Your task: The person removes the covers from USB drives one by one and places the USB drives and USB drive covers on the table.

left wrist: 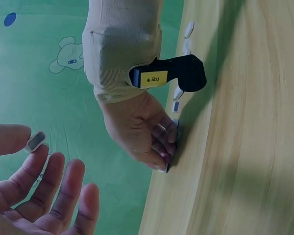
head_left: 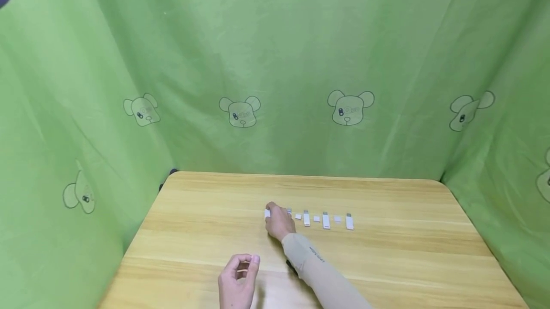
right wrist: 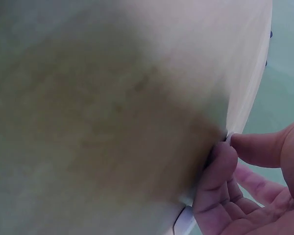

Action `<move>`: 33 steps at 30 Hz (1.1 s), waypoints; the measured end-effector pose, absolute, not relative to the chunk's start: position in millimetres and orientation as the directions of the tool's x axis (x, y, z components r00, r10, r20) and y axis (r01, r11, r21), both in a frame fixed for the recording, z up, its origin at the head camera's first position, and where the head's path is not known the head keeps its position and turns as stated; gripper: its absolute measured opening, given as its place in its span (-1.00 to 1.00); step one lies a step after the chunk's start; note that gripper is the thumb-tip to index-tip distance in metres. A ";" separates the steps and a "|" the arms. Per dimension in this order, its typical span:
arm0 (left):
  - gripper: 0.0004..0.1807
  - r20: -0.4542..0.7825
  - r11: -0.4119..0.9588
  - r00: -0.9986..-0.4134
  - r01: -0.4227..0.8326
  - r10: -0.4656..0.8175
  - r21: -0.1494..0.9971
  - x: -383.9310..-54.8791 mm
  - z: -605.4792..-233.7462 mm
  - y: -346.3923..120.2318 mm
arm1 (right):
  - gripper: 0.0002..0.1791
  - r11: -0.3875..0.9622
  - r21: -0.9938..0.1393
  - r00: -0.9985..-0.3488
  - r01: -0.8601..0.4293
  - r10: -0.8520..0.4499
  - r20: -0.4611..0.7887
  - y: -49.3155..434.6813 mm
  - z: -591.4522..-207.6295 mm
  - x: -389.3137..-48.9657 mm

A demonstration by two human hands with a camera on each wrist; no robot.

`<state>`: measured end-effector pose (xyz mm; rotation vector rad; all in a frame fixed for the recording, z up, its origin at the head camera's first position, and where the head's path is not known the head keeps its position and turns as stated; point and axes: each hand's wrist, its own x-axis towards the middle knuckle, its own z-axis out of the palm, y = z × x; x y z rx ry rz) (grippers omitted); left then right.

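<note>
In the head view my left hand (head_left: 237,280) is raised over the near part of the table. Its thumb and forefinger pinch a small white cap (left wrist: 36,140) with a dark opening, seen in the left wrist view; the other fingers are spread. Farther forward, my right hand (head_left: 279,222) reaches down to the tabletop at the left end of a row of white USB sticks. Between its thumb and forefinger it pinches a white USB stick (head_left: 267,213), low at the table surface and mostly hidden. Another USB stick (head_left: 289,212) shows partly behind that hand.
Rightward along the row, USB sticks (head_left: 326,220) alternate with small white caps (head_left: 316,218), the metal plugs pointing away from me. The wooden table (head_left: 206,232) has rounded far corners. A green curtain (head_left: 292,60) hangs around its back and sides. My right forearm crosses the near table.
</note>
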<state>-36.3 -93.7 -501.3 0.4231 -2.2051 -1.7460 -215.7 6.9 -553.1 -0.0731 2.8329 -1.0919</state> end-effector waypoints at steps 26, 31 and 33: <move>-0.86 0.182 0.478 -0.893 -0.042 -0.412 0.877 -101.9 -508.7 -116.5 | -0.44 0.512 -0.857 -0.994 -0.062 0.044 0.098 61.9 -464.2 -197.9; -0.85 0.189 0.555 -0.900 -0.068 -0.392 0.829 -125.9 -514.1 -123.0 | -0.47 0.495 -0.860 -0.987 -0.126 0.029 0.161 72.3 -445.3 -175.6; -0.84 0.186 0.583 -0.912 -0.068 -0.364 0.810 -134.7 -516.2 -124.5 | -0.48 0.484 -0.862 -0.983 -0.148 0.020 0.180 75.6 -439.5 -165.3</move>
